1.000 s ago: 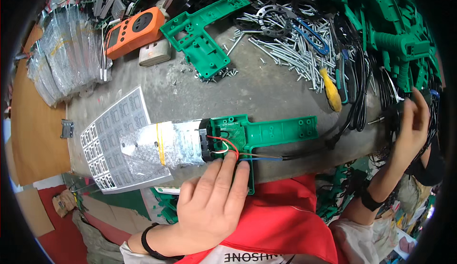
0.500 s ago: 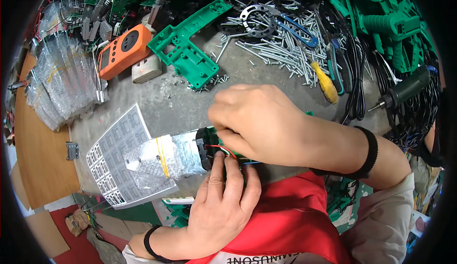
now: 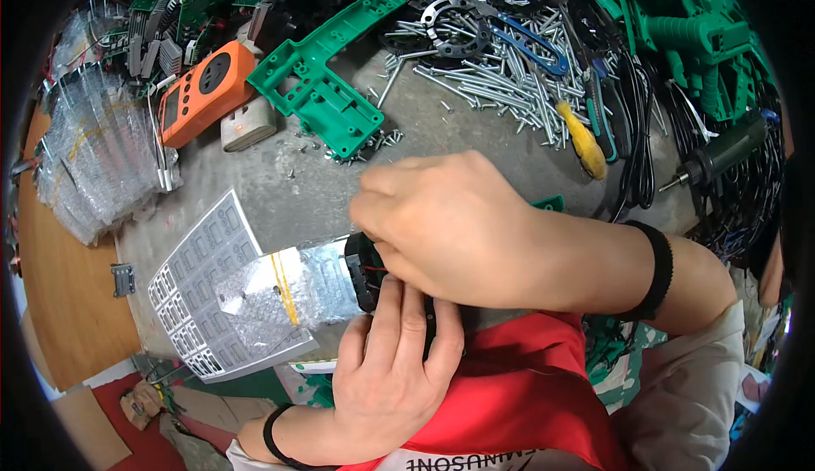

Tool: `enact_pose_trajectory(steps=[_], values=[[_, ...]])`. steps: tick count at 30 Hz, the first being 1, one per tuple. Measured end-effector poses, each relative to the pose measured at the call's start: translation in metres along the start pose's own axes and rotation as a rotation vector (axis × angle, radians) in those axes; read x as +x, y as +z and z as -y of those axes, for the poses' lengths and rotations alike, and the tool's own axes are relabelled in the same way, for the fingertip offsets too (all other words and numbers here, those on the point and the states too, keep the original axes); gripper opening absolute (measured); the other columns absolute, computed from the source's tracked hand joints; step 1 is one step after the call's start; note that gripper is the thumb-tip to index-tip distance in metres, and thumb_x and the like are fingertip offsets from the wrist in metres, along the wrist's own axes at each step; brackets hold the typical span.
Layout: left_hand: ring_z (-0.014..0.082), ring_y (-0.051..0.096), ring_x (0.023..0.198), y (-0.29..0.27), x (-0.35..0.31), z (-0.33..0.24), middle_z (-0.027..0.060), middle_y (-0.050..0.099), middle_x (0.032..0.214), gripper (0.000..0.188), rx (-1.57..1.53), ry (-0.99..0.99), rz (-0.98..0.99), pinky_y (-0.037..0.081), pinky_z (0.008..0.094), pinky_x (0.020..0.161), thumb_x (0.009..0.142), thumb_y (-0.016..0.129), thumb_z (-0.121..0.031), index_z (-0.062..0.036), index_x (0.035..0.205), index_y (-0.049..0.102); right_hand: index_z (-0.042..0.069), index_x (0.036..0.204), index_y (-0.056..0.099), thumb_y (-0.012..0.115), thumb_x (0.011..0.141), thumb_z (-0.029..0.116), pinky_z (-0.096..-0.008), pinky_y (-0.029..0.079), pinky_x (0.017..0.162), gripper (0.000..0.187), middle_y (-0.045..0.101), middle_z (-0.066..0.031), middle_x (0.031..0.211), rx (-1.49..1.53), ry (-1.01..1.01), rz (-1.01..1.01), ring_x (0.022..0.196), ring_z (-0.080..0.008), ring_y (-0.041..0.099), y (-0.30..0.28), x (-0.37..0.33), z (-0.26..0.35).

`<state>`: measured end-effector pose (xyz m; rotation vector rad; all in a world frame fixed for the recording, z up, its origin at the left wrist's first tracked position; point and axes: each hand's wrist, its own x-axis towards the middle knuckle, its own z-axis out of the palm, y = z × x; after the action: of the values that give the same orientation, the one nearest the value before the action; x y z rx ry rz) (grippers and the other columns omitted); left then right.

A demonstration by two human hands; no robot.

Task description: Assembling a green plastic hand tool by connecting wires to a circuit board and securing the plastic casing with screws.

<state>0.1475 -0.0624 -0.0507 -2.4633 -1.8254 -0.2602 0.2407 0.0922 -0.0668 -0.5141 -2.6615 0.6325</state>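
My left hand (image 3: 389,367) reaches up from below, its fingers bent over the near side of a green plastic housing (image 3: 550,204) that is mostly hidden under both hands. From the right my right hand (image 3: 454,221) arches over the same housing, fingers curled and pinched together; what they hold, if anything, is hidden. A black plastic end piece (image 3: 358,272) shows left of the fingers, with a bit of red wire (image 3: 372,268) beside it. Bubble wrap with yellow rubber bands (image 3: 290,288) covers the silvery part (image 3: 333,288) extending leftward from it.
A printed label sheet (image 3: 208,246) lies under the wrapped part. Beyond are an orange multimeter (image 3: 204,93), a green half shell (image 3: 335,106), many loose screws (image 3: 509,85), a yellow-handled tool (image 3: 584,144) and a dark electric screwdriver (image 3: 722,157). Wrapped parts (image 3: 106,153) pile up at left.
My right hand has shifted slightly left and lower over the housing, covering most of the red wire. My left hand stays on the near side. The view has shifted slightly.
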Motion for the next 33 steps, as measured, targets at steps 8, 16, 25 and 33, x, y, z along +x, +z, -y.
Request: enact_pose_trajectory(steps=[8,16,25,33], values=[[0.0386,0.063,0.107,-0.004,0.004,-0.002,0.0236,0.06,0.117,0.043,0.052,0.016,0.055,0.05,0.0388,0.069,0.073,0.065,-0.01,0.0008,0.114,0.062,0.007,0.08,0.065,0.066,0.069,0.017,-0.033,0.053,0.06,0.015,0.054,-0.0044,0.085,-0.03,-0.164,-0.001,0.079,-0.0209,0.06,-0.013,-0.011,0.0],[0.0399,0.064,0.103,-0.003,0.008,-0.001,0.0254,0.06,0.115,0.049,0.047,0.041,0.094,0.054,0.0366,0.066,0.07,0.066,-0.011,-0.0002,0.117,0.061,0.009,0.09,0.072,0.063,0.072,0.022,-0.0311,0.052,0.068,0.023,0.056,-0.0031,0.092,-0.143,-0.196,0.011,0.084,-0.0182,0.058,-0.012,-0.023,0.008],[0.0312,0.068,0.098,-0.002,0.017,0.002,0.0177,0.065,0.107,0.02,0.065,-0.013,-0.021,0.055,0.0299,0.061,0.08,0.062,-0.012,-0.0051,0.099,0.064,0.004,0.098,0.067,0.072,0.066,0.003,-0.0437,0.052,0.084,0.032,0.064,-0.0101,0.097,-0.2,0.279,-0.01,0.09,-0.0301,0.062,-0.099,-0.127,-0.009],[0.0355,0.067,0.099,-0.02,0.025,-0.007,0.0183,0.061,0.113,0.032,-0.123,-0.192,0.045,0.057,0.037,0.073,0.07,0.074,-0.006,-0.0021,0.099,0.061,0.005,0.097,0.064,0.074,0.076,0.012,-0.0399,0.053,0.074,0.025,0.064,-0.0105,0.09,0.157,0.335,-0.088,0.079,-0.0319,0.064,-0.097,-0.136,-0.03]])
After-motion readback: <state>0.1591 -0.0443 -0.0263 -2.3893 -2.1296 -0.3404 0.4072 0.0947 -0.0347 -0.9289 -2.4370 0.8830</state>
